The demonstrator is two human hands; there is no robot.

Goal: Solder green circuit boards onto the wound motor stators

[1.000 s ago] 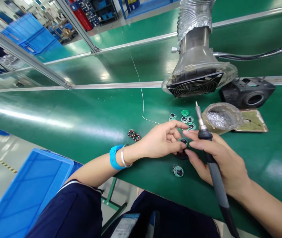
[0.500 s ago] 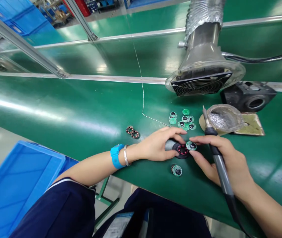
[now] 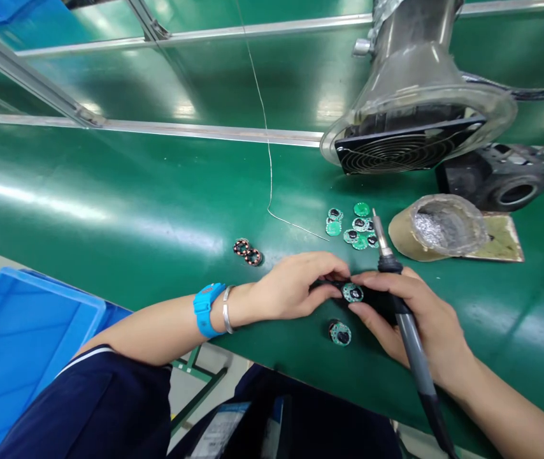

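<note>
A small round circuit board [image 3: 353, 292], green with a black centre, sits between the fingertips of both hands. My left hand [image 3: 295, 287] curls its thumb and fingers around a dark round holder, mostly hidden beneath the board. My right hand [image 3: 425, 319] pinches the board's right side with thumb and forefinger. A soldering iron [image 3: 415, 344] also rests in my right hand, its tip pointing up and away. Nearer the table edge lies another round board [image 3: 340, 333] on a coil. Two copper-wound rings [image 3: 248, 252] touch each other left of my left hand.
Several round boards [image 3: 360, 209] lie beyond my hands. A thin solder wire [image 3: 271, 172] hangs down onto the green table. At the right stand a cup of silvery material [image 3: 406, 229], a black iron stand [image 3: 501, 178] and an overhead fume extractor [image 3: 406, 140]. A blue crate [image 3: 28, 357] is lower left.
My right hand has brought the circuit board left, over the holder and the ring in it, which are now mostly covered. The soldering iron moved along with it. The camera view has shifted slightly.
</note>
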